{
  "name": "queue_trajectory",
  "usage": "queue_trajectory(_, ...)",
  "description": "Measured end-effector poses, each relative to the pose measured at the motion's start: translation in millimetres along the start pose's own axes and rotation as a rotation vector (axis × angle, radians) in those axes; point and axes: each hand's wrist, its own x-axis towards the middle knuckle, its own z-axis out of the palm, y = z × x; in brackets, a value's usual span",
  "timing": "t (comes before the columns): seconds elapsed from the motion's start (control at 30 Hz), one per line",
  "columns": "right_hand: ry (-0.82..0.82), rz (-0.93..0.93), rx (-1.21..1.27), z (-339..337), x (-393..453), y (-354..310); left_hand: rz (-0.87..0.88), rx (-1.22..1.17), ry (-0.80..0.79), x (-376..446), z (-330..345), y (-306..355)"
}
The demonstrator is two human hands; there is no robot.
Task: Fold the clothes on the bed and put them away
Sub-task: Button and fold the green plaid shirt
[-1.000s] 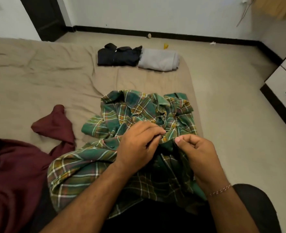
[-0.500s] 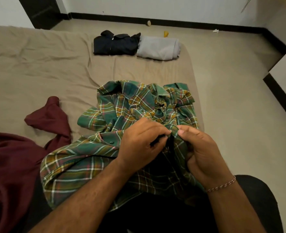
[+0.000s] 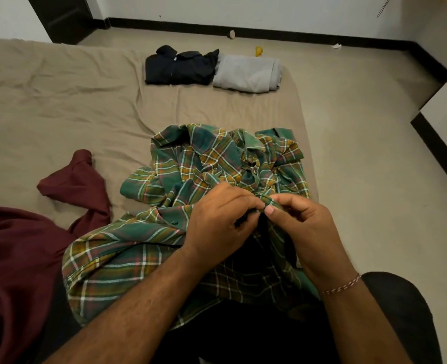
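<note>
— Plaid shirt (image 3: 191, 164)?
— Crumpled at the bed's (image 3: 59, 106) near edge; left hand (image 3: 217, 222) and right hand (image 3: 311, 227) pinch its placket, fingertips meeting.
— Around?
— Maroon garment (image 3: 20, 258) left; black (image 3: 177, 67) and grey folds (image 3: 246, 74) at far edge.

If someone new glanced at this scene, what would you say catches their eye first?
Probably the crumpled green plaid shirt at the near edge of the bed, with the left hand and right hand pinching its front edge together. Next, the maroon garment heaped at the left, and two folded pieces, black and grey, side by side at the far end.
</note>
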Motion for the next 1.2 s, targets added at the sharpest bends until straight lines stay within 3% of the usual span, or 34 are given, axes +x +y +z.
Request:
queue_trajectory(0.43, -0.110, -0.132, -0.176, -3, 11, 6, -0.218, -0.217, -0.169, 0, 0, -7)
queue_trajectory(0.63, -0.034, -0.192, -0.224, 1, 7, 6, -0.322, -0.291, -0.133, 2, -2, -2)
queue_trajectory(0.83, 0.005, -0.219, -0.282, 8, 4, 6, -0.557, -0.373, -0.176, 2, -4, -8)
queue_trajectory(1.2, 0.073, -0.067, -0.063, 12, 1, 9, -0.361, -0.220, -0.125, 0, 2, -3)
